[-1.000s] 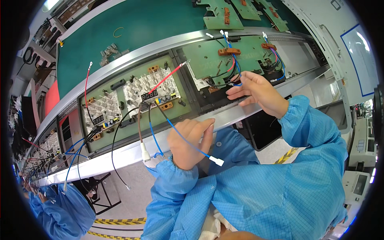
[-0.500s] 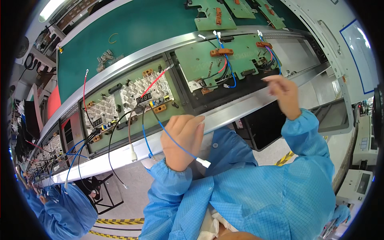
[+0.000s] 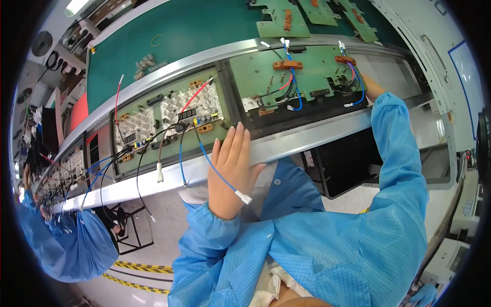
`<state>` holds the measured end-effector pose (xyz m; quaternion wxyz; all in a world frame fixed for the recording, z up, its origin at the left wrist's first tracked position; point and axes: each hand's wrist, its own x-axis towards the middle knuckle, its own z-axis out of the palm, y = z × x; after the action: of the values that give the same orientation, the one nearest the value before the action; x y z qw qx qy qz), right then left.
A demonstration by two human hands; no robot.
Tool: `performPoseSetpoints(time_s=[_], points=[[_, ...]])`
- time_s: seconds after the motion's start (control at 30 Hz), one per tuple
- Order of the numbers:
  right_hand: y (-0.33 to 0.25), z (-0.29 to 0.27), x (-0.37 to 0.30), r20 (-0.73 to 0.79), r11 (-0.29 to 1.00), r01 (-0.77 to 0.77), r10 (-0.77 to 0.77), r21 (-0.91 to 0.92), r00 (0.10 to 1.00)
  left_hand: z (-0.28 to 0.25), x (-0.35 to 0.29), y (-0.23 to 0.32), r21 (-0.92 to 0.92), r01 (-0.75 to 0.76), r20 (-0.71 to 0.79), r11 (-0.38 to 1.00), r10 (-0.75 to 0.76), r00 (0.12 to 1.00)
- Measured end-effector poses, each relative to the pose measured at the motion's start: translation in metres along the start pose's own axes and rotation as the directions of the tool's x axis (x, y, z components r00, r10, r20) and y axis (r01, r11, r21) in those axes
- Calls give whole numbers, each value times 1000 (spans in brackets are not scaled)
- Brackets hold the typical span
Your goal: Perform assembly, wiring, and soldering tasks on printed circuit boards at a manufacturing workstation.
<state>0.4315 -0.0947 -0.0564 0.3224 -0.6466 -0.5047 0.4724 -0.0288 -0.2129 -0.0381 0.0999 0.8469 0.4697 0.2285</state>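
- In the head view, the person's left hand [image 3: 230, 166] is staying nearly flat, fingers stretched straight and thumb apart, gripping nothing.
- Across its back a blue wire [image 3: 219, 174] with a white connector [image 3: 244, 197] is hanging.
- The right hand [image 3: 373, 88] is resting at the right end of the green circuit board [image 3: 312, 77]; its fingers are partly hidden, so I cannot tell their grip.
- That board is lying in a black tray [image 3: 279, 121], behind the silver rail [image 3: 312, 130].
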Motion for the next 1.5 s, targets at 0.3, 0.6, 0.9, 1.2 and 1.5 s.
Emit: performPoseSetpoints(time_s=[0.3,0.6,0.9,1.2,1.5], points=[[11,-1,5,-40,981,182,-185,-72,982,8,-5,6,73,44,-25,996,-43,999],[1,-4,-5,-59,981,61,-51,182,997,9,0,12,137,11,1,990,-11,1000],[34,-45,35,6,988,-68,68,141,998,49,31,31,34,-73,16,997,73,997],[151,-179,46,-457,799,130,-460,-587,762,97,80,68,39,-205,35,978,204,978],[51,23,-53,-240,664,602,-735,-443,635,188,124,86,103,-312,6,945,313,950]])
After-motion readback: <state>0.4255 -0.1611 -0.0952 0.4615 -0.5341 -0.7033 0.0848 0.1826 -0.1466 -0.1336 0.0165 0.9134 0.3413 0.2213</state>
